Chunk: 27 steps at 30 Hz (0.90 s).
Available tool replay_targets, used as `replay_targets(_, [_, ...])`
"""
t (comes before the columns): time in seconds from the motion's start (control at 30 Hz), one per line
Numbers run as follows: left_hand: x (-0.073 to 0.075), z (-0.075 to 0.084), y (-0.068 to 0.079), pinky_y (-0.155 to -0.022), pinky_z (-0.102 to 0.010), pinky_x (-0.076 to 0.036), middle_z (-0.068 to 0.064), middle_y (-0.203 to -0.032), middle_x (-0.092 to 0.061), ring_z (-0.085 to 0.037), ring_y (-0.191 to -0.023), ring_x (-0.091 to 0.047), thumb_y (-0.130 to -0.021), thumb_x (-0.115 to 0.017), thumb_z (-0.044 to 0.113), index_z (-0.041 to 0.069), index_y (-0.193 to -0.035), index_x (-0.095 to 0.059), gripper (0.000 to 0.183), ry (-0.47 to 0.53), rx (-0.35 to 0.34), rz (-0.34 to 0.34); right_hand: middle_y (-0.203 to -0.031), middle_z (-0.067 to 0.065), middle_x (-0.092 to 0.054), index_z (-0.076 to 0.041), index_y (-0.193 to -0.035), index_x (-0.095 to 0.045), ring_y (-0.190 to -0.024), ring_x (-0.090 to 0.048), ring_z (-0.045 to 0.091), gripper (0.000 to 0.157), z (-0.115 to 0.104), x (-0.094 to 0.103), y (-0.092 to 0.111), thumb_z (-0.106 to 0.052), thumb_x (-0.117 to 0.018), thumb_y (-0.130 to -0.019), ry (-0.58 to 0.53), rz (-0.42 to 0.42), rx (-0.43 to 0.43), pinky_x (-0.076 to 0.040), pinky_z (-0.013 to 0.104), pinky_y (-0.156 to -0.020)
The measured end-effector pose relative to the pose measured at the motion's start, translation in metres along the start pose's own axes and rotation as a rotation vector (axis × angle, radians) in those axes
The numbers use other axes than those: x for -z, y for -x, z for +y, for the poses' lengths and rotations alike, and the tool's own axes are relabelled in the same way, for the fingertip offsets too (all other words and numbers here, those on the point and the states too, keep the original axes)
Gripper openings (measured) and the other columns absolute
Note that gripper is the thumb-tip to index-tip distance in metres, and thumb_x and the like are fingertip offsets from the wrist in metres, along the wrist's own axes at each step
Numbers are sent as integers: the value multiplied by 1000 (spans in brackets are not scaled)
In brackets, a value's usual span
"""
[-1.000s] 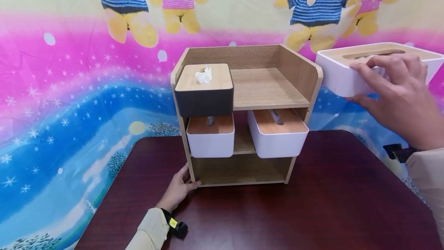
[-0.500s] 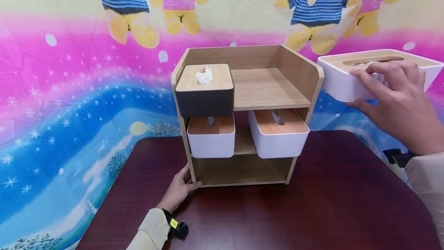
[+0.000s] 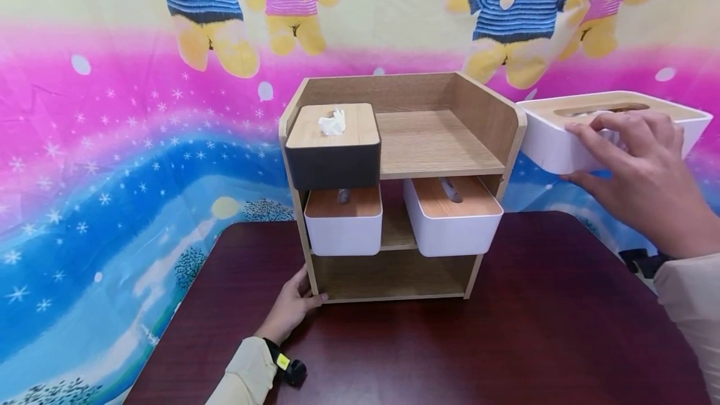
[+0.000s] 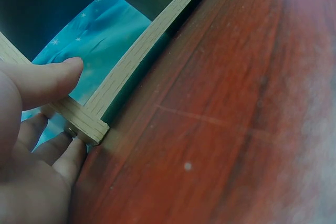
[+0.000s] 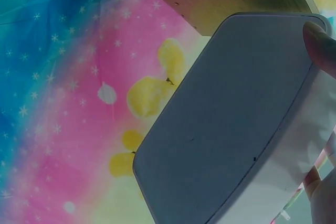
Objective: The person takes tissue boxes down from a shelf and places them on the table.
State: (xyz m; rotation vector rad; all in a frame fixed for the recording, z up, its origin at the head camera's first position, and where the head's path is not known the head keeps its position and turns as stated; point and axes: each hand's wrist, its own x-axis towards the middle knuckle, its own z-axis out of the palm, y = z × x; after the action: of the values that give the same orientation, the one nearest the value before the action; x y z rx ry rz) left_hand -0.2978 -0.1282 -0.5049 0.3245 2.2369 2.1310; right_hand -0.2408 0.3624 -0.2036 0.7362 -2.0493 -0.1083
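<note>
Right hand [image 3: 647, 161]: you are grasping a white tissue box [image 3: 554, 145] by one long side, fingers on the upper side, thumb low against the underside in the right wrist view. The box hangs in the air, slot upward, just outside the shelf [image 3: 439, 142], by its side panel [image 3: 486, 111] nearest that hand. Contact between box and panel: cannot tell.

Left hand [image 3: 289, 305]: you are gripping the shelf's bottom corner, thumb on the inner face, fingers round the outside, low over the tabletop [image 3: 450, 355].

Risks, as judged:

1. Knock. The end of the box farthest from your right wrist lies close to the panel's front edge. A sideways move without lift would probably catch it and push the shelf toward your left hand.

2. Slip or twist. The hold is on one side only, with much of the box reaching past your fingertips. A bump on the far end could roll it out of your grasp.

3. Shelf tipping. You brace one low corner; a push high up on the opposite side would likely pivot the unit about your left hand.

4. Neighbours dropping. The dark tissue box [image 3: 332, 167] above your left hand, and two white boxes [image 3: 458, 236] on the level below it, seem to jut past their boards. A jolt might tip one forward.
</note>
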Motion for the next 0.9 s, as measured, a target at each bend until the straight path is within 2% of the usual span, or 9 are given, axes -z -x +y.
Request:
replay_targets(0.17, [1,-5,-1,-90,-41,-50,-10,-149,-41,-35,-130,-44,-82,-73,-6,32,-152,-32,90,-7,-12,0,-127,29,-42,-8,-135,-55,-123,-35,50,82,0,-2,1,-70,-22,-93,-1,17,2,-28,67,-96])
replay_targets(0.3, [1,-5,-2,-90,-40,-50,-9,-148,-41,-34,-129,-45,-82,-74,-4,34,-152,-32,90,-23,-21,-6,-127,30,-42,-8,-135,-54,-123,-35,51,83,-1,-2,3,-70,-21,-93,-1,2,-7,-28,67,-97])
replay_targets(0.47, [2,-6,-2,-90,-38,-50,-14,-147,-41,-36,-129,-44,-82,-73,-4,29,-153,-32,88,-25,-47,-18,-127,29,-43,-9,-137,-54,-123,-35,51,80,0,-4,6,-69,-22,-94,-10,-6,-2,-27,65,-101])
replay_targets(0.7, [2,-5,-1,-89,-39,-51,-11,-147,-42,-33,-129,-45,-81,-73,-6,33,-151,-34,89,3,-26,-11,-125,28,-46,-8,-133,-57,-119,-37,51,78,0,-11,12,-67,-24,-95,-37,24,35,-28,64,-102])
replay_targets(0.9, [1,-3,0,-90,-41,-50,-11,-147,-42,-33,-129,-45,-81,-73,-7,30,-152,-33,89,9,-26,-7,-123,28,-46,-8,-133,-57,-120,-37,51,79,-2,-15,22,-68,-23,-94,-47,23,20,-29,66,-100])
